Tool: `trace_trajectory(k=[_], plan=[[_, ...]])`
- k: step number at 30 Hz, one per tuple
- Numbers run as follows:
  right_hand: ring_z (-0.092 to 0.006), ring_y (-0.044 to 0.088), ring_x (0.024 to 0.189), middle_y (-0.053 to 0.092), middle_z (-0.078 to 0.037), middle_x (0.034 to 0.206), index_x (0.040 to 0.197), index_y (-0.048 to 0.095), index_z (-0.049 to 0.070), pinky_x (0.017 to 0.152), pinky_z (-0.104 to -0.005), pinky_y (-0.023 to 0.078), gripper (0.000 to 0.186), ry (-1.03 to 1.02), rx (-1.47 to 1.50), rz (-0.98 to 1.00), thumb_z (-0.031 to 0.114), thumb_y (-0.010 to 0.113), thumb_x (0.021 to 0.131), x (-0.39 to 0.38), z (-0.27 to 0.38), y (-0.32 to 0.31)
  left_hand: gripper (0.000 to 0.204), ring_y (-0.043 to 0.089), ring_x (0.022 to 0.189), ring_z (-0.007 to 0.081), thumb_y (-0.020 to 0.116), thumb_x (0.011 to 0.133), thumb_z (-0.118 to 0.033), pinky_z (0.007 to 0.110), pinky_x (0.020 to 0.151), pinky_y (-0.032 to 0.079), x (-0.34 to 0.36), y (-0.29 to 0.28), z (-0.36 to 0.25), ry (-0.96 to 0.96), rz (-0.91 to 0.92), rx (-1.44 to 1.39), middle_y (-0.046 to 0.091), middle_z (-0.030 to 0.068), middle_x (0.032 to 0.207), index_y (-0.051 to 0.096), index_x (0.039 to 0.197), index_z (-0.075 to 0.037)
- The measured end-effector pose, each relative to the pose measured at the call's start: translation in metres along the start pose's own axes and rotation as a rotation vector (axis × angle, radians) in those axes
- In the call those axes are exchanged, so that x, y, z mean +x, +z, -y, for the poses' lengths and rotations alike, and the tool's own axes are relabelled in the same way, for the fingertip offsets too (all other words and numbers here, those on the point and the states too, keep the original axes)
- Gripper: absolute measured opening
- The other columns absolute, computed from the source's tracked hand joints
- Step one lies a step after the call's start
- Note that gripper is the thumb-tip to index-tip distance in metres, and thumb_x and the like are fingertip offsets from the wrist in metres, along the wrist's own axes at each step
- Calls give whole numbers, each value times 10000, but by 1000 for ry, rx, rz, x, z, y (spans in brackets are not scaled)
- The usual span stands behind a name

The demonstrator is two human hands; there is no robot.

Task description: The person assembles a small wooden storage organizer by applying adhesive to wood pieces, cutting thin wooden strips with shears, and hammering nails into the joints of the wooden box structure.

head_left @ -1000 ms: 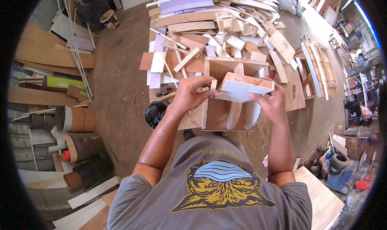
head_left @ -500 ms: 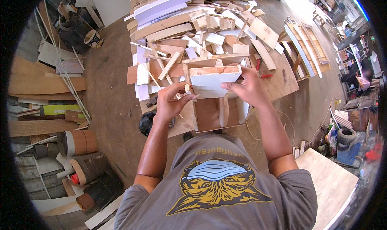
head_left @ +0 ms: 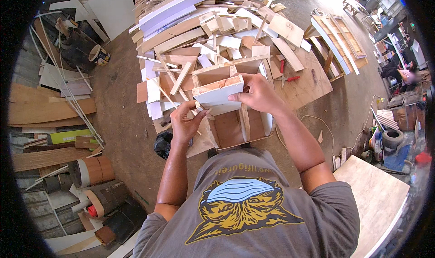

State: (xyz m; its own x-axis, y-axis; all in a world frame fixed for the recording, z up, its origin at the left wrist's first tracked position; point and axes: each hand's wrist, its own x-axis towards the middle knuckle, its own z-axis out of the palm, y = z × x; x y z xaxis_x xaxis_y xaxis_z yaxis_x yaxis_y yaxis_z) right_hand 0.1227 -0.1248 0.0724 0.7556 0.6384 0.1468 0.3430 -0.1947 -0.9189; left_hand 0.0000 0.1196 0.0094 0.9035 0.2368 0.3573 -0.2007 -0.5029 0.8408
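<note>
My right hand (head_left: pixel 259 94) grips a white-faced board (head_left: pixel 217 98) by its right end, thumb on the white face. The board's raw wooden edge is turned up, and it is held over a wooden frame with divided compartments (head_left: pixel 245 126). My left hand (head_left: pixel 183 123) is at the left side of the frame, thumb and fingers closed near the board's lower left corner. A small pale wood end shows at its fingertips; I cannot tell whether it is a loose piece or part of the frame. Red-handled pliers (head_left: pixel 292 78) lie on the worktable (head_left: pixel 312 88) to the right.
Wood offcuts (head_left: pixel 181 38) pile up on the far side. A black bag (head_left: pixel 163 145) sits at the table's near left corner. A slatted wooden panel (head_left: pixel 340 43) stands at right, a pale sheet (head_left: pixel 374 199) near right. Rolled material (head_left: pixel 93 172) lies at left; another person (head_left: pixel 405 74) is far right.
The whole scene has shifted left in my view. The white board has moved a little left over the frame, still in my right hand. My left hand remains closed at the frame's left side.
</note>
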Motion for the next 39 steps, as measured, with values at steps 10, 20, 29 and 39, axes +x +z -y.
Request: trace_trajectory(k=[10,20,29,39], plan=[[-138,719,891,792,-114,967,1099,734,-4,821,-333,577,270,-35,-36,-5,82,834,863,-19,0,9,236,677,912,114,888,797,20,312,840,552,-20,8,1,-39,15,-21,767,73,967,722,965,7],[-182,747,914,795,-121,995,1107,742,6,851,-344,577,279,13,-80,29,94,839,861,-17,-31,16,388,637,1042,293,954,628,-114,462,945,464,-14,17,25,221,-81,280,746,25,981,762,965,-127],[-354,749,945,773,-152,987,1094,760,119,838,-421,568,281,-32,-145,-11,196,836,834,-23,-45,22,398,618,1112,283,955,626,-203,466,981,439,-14,18,45,342,-42,306,760,-9,1077,773,974,-144],[-366,738,948,769,-156,991,1085,758,118,849,-443,567,277,-56,-227,-72,244,825,848,-26,-57,30,419,566,1246,274,936,658,-259,535,1153,304,-13,19,57,305,117,465,747,-20,1128,785,1037,-160]])
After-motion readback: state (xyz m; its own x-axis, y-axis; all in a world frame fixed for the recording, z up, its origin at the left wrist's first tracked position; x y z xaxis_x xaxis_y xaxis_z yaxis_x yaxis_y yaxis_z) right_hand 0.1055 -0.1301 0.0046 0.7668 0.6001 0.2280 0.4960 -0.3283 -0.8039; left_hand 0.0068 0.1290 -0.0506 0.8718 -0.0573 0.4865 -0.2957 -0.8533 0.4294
